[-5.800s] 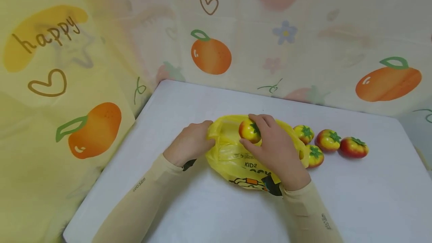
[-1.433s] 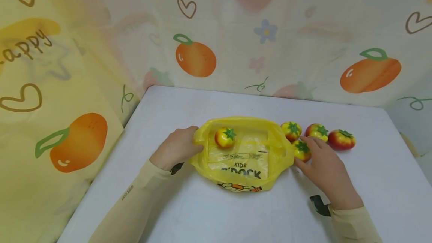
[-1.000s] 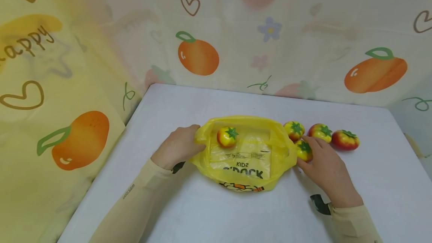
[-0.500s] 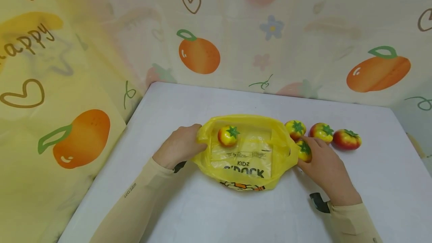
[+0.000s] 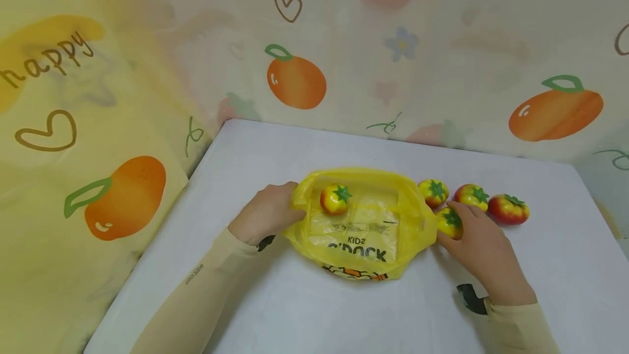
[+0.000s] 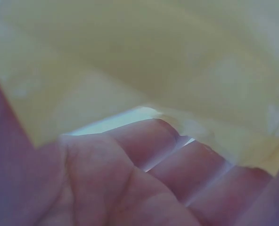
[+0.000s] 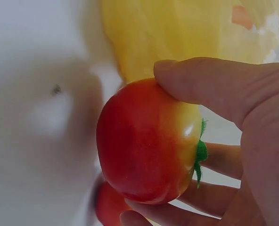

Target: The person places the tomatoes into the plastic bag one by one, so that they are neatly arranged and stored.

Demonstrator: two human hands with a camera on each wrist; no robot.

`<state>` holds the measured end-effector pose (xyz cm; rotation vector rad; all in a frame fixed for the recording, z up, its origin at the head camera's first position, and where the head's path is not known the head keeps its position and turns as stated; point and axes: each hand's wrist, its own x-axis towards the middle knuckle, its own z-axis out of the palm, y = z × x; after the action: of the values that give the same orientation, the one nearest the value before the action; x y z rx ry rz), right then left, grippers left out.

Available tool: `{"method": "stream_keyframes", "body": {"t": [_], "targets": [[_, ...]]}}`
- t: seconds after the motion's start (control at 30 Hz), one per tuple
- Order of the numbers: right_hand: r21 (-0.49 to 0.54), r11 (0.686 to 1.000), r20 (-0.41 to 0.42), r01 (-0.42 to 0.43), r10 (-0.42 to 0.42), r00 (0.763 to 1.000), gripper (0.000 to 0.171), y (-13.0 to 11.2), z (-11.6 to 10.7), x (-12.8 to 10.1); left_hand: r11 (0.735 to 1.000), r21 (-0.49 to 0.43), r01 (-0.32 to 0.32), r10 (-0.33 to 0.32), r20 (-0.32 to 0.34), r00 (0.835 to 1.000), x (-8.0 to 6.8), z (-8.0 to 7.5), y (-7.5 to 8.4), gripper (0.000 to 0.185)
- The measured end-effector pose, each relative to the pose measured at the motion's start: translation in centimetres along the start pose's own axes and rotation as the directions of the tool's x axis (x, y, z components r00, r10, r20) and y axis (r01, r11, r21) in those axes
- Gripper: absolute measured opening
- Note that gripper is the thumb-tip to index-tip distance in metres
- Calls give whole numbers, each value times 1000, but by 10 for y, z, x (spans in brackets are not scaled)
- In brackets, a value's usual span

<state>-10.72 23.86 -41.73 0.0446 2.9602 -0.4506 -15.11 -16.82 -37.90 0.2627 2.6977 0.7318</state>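
A yellow plastic bag (image 5: 413,255) lies open-mouthed on the white table, an artificial tomato (image 5: 334,199) inside near its left end. My left hand (image 5: 267,212) grips the bag's left edge; in the left wrist view, thin yellow plastic (image 6: 130,56) spreads over its curled fingers (image 6: 186,165). Right of the bag, my right hand (image 5: 484,250) holds a red-and-yellow artificial tomato (image 5: 449,224) with a green leafy top. In the right wrist view the thumb presses one side of this tomato (image 7: 144,141) and the fingers curl along the other, close over the table.
Just behind the right hand sit three more artificial tomatoes: one (image 5: 433,193) beside the bag, a second (image 5: 470,196) to its right, and a redder one (image 5: 509,210) farthest right. A patterned cloth (image 5: 344,70) hangs behind the table (image 5: 304,316).
Earlier, the right hand held a tomato over the bag; that tomato now lies inside. The right hand has moved right to the nearest outside tomato and taken hold of it. The left hand keeps its grip.
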Motion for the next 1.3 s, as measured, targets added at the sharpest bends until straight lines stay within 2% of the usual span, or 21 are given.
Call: {"method": "stream_keyframes", "body": {"t": [0.13, 0.27, 0.4, 0.6, 0.73, 0.97, 1.3], "targets": [[-5, 1000, -22, -14, 14, 1000, 85, 0, -9, -3, 1000, 13, 14, -15, 25, 1000, 2, 2, 1, 32], [5, 1000, -117, 25, -25, 993, 81, -9, -24, -2, 999, 36, 26, -27, 20, 999, 3, 2, 1, 32], [38, 996, -212, 76, -66, 975, 80, -23, -37, -3, 999, 35, 26, -26, 18, 999, 2, 2, 1, 29], [68, 987, -299, 149, -122, 946, 79, -51, -53, -6, 1000, 23, 20, -21, 12, 1000, 1, 2, 0, 28], [79, 979, -293, 187, -157, 943, 77, -74, -57, -6, 1000, 10, 17, -18, 16, 1000, 0, 1, 0, 29], [114, 972, -209, 204, -177, 962, 78, -110, -49, 2, 1000, 21, 9, -10, 24, 1000, 1, 1, 2, 31], [120, 966, -120, 228, -213, 970, 75, -135, -29, 12, 999, 32, 4, -5, 24, 1000, 2, 0, 3, 36]]}}
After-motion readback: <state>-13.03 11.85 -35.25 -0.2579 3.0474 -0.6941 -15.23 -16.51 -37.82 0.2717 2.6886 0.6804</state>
